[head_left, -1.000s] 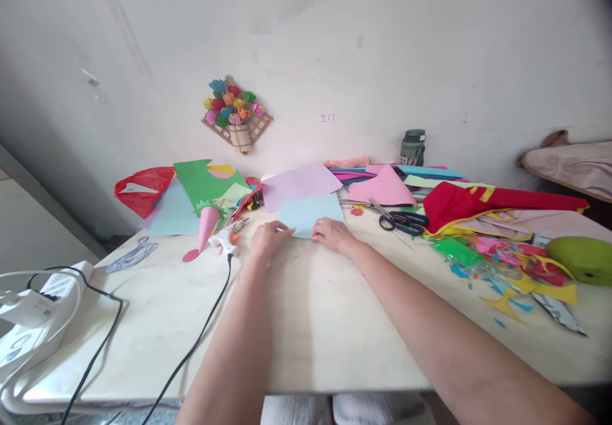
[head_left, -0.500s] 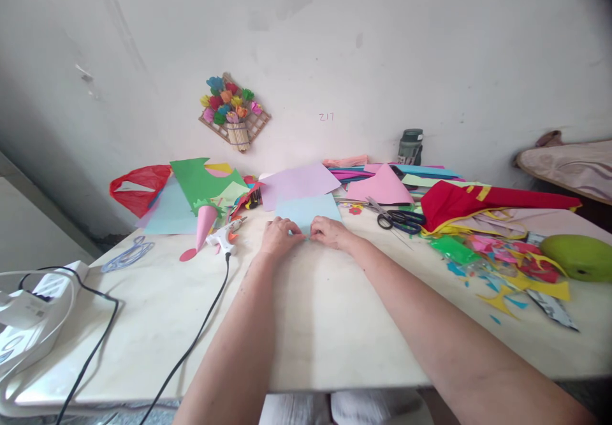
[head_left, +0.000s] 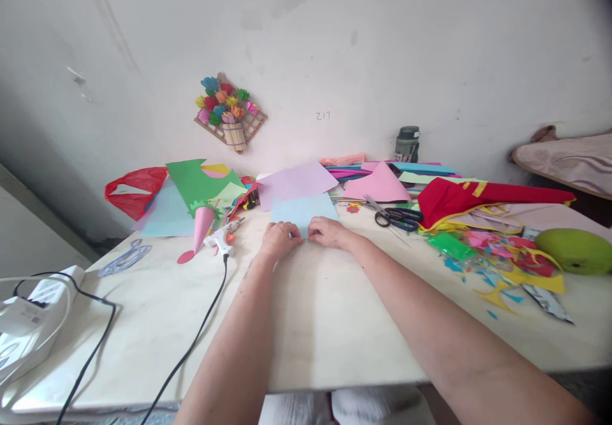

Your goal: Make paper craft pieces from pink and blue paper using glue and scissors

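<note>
A light blue sheet of paper [head_left: 305, 207] lies on the table in front of me, its near edge between my hands. My left hand [head_left: 281, 240] is closed on the near edge at the left, fingers bent and pressed together. Close beside it, my right hand [head_left: 329, 232] pinches the same edge from the right. Only a narrow gap separates the fingertips. Whether the edge is folded or rolled under the fingers is too small to tell. A lavender sheet [head_left: 299, 180] lies just behind the blue one.
A white glue gun [head_left: 221, 240] with a black cord and a pink paper cone [head_left: 203, 224] are at left. Scissors [head_left: 394, 216], a red cloth [head_left: 444, 202], paper scraps [head_left: 507, 272] and a green fruit [head_left: 574, 251] lie right. A power strip [head_left: 45, 310] sits at the left edge.
My hands stay at the near edge of the blue paper with only slight finger movement. The whole view has shifted a little, so the scene appears slightly further left.
</note>
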### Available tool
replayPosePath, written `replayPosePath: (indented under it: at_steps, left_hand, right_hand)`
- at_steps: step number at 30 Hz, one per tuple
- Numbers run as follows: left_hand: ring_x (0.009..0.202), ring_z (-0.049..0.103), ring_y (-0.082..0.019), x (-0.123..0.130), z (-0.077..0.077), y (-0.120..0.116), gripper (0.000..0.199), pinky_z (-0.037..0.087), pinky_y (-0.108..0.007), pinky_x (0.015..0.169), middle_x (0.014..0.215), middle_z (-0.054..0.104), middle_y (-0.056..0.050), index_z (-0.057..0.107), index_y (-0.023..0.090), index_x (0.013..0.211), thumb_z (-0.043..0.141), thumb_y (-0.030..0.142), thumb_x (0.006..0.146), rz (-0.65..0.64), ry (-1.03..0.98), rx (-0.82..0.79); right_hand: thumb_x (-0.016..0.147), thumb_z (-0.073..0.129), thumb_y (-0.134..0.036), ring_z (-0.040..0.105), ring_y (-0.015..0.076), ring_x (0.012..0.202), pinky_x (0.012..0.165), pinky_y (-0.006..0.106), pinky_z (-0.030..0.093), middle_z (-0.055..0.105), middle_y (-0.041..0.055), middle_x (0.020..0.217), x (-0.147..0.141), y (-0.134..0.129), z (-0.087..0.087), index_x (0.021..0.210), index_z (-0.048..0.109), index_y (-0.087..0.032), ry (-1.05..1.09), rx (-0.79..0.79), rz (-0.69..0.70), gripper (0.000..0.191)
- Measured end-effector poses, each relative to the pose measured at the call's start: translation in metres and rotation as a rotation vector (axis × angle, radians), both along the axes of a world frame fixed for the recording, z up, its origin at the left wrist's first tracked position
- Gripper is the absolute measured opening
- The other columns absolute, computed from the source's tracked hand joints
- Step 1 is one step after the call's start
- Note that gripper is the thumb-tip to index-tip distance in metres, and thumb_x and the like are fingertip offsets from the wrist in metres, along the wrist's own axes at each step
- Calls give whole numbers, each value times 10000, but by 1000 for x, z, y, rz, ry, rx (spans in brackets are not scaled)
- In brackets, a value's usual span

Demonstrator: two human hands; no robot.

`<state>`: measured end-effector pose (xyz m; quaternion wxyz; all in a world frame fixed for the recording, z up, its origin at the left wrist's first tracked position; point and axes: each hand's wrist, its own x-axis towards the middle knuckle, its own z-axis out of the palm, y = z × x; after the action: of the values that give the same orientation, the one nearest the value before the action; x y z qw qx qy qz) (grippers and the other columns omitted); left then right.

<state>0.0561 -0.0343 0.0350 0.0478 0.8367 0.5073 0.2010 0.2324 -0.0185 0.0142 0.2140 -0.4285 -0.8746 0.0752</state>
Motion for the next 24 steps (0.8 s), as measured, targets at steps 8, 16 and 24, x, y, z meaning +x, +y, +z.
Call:
replayPosePath:
  at_steps: [8, 16, 24]
  left_hand:
    - [631, 507, -130, -4, -5, 3, 112, 370, -233, 624, 655, 605, 5, 621, 211, 637, 593, 319, 622, 1, -154, -102]
    - [576, 481, -114, -8, -14, 7, 182, 360, -218, 557, 592, 566, 20, 611, 202, 631, 589, 382, 613, 25, -259, -185]
    - [576, 486, -121, -5, -14, 6, 177, 367, -229, 556, 590, 557, 7, 594, 185, 617, 597, 361, 602, 98, -290, -197]
  right_hand:
    - [671, 590, -165, 491, 141, 807, 699, 234, 366, 535, 27, 809, 5, -2, 1, 696, 605, -166, 25, -3, 31, 29]
    - [696, 593, -209, 499, 127, 788, 665, 218, 360, 541, 29, 806, 5, 5, -1, 666, 586, -151, 26, -72, -3, 66]
    - [719, 579, -290, 497, 144, 796, 661, 229, 352, 559, 38, 817, 5, 0, 4, 684, 595, -170, -40, -23, -69, 126]
